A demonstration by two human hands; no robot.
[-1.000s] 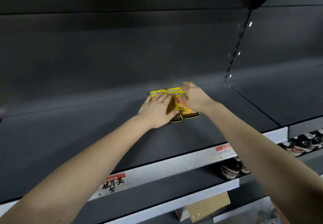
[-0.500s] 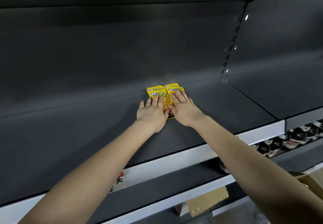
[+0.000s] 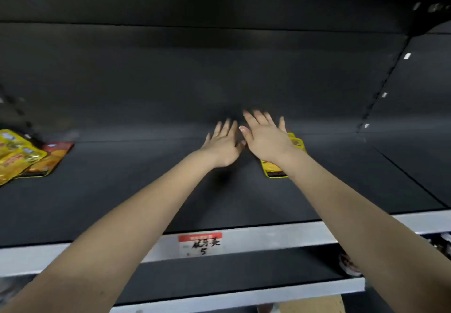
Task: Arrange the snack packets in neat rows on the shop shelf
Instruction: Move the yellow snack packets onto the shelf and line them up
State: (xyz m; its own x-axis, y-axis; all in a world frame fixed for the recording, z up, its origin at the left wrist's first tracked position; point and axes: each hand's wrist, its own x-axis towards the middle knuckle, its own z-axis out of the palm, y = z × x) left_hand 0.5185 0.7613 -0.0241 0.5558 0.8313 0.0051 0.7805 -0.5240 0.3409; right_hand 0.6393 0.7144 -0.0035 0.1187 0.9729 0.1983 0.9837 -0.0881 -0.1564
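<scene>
So half a second back both hands are flat on the little stack, squaring it up. Now the left hand [image 3: 223, 145] sits off to the side of it, fingers straight and spread, holding nothing, over bare shelf [image 3: 146, 178] just left of centre frame. The right hand [image 3: 267, 140] is open too, fingers fanned out and gripping nothing. It's right over the yellow packets [image 3: 274, 170], which peek out below and to the right of its wrist. Can't tell if the palm actually touches them, since the fingers are motion-blurred.

The packets themselves look like they're lying flat and overlapped, a bit right of centre and towards the back of the shelf. Roughly the same spot as before, just seen from a different angle.

Other change: the view swings left, so a loose pile [image 3: 17, 159] of yellow packs shows up at the left edge, with a red packet [image 3: 55, 154] tucked beside it, all skewed and well apart from the tidy bunch. The price tag [image 3: 200, 243] is now bottom centre.

My read is that this group is about done and the hands are letting go. That messy pile on the left is probably next, so there are plenty of rows still to lay out.
</scene>
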